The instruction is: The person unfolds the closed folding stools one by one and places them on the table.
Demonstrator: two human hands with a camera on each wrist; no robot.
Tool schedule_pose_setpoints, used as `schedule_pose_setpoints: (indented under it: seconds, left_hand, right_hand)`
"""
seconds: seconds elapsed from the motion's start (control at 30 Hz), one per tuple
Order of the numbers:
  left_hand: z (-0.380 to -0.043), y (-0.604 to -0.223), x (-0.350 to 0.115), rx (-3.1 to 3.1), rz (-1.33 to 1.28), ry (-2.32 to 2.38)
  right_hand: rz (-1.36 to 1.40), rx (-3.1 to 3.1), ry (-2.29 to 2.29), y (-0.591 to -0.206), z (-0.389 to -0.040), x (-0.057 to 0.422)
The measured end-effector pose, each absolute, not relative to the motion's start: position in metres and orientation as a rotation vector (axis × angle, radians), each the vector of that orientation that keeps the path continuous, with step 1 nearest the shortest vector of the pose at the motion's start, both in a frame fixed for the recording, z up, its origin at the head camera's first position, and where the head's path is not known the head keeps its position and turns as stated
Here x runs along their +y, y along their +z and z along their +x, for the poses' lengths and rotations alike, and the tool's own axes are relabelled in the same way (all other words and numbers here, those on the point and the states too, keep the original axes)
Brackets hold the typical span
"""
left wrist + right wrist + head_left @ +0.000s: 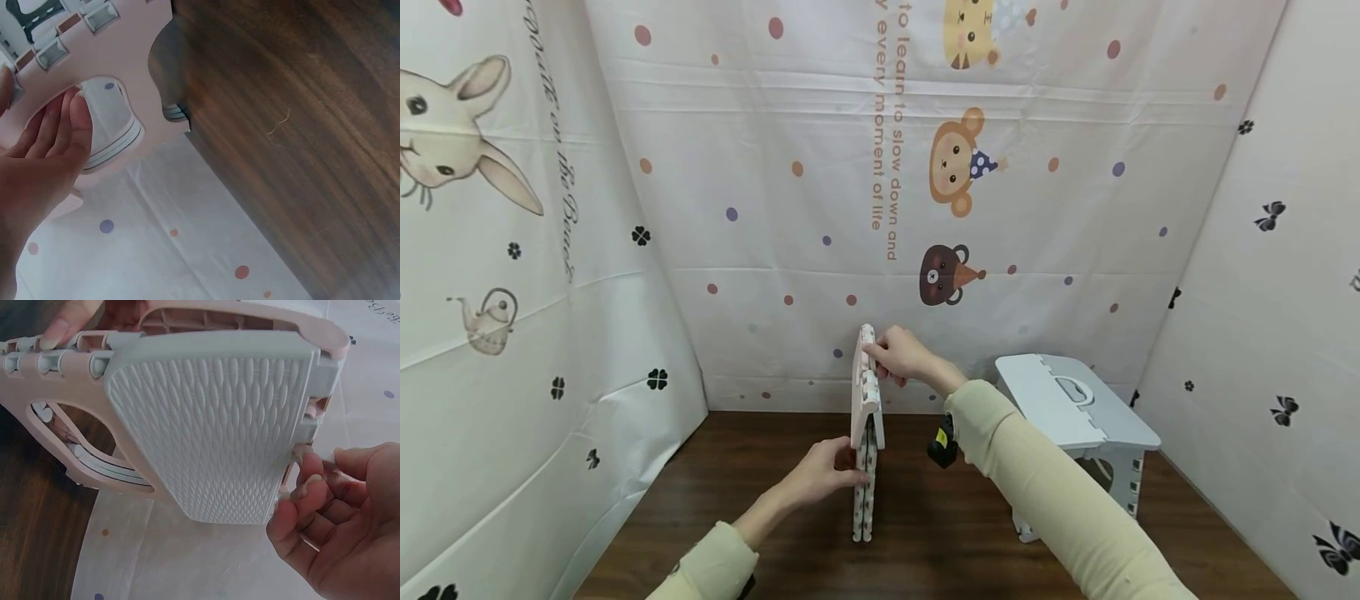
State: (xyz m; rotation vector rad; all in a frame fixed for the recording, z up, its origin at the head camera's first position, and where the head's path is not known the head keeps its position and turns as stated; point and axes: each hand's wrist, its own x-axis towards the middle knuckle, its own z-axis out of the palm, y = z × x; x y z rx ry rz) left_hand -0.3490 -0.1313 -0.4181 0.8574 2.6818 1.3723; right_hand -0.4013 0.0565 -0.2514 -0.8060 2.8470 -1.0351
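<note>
A pink and white folding stool (867, 392) stands upright and nearly flat, edge-on to the head view, in the middle of the brown surface. Low on its near side, my left hand (823, 471) grips the folded legs. In the left wrist view, the fingers (53, 128) curl at an oval opening in the pink leg panel (134, 56). My right hand (904, 353) pinches the stool's top hinged edge between thumb and curled fingers. The right wrist view shows the woven-textured white seat panel (219, 425) beside that hand; the exact part pinched is partly hidden.
A second folding stool (1075, 408), white and grey with a handle on top, stands unfolded at the right, partly behind my right sleeve. Printed cloth walls (820, 217) enclose the dark wooden surface (760, 450) at the back and both sides.
</note>
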Motion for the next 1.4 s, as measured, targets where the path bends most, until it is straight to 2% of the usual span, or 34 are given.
schedule_pose_setpoints:
  seconds: [0.23,0.4,0.57,0.73,0.93,1.4]
  left_hand:
    - [-0.350,-0.417,-0.131,2.690,0.854,1.344]
    - [-0.351,-0.416,-0.131,2.698,0.853,1.342]
    - [-0.351,-0.414,-0.131,2.680,0.862,1.322]
    - [-0.352,-0.412,-0.131,2.666,0.896,1.300]
    - [-0.353,-0.410,-0.129,2.683,0.938,1.277]
    - [-0.351,-0.406,-0.139,2.713,0.964,1.237]
  right_hand:
    - [-0.823,2.865,-1.131,-0.273,-0.405,0.071]
    - [-0.792,2.919,-0.892,-0.303,-0.403,0.090]
    - [-0.851,2.626,-0.709,-0.335,-0.392,0.098]
    - [-0.876,2.368,-0.788,-0.354,-0.383,0.093]
    - [-0.892,2.221,-0.958,-0.372,-0.378,0.086]
    - [-0.997,2.447,-1.026,-0.392,-0.377,0.078]
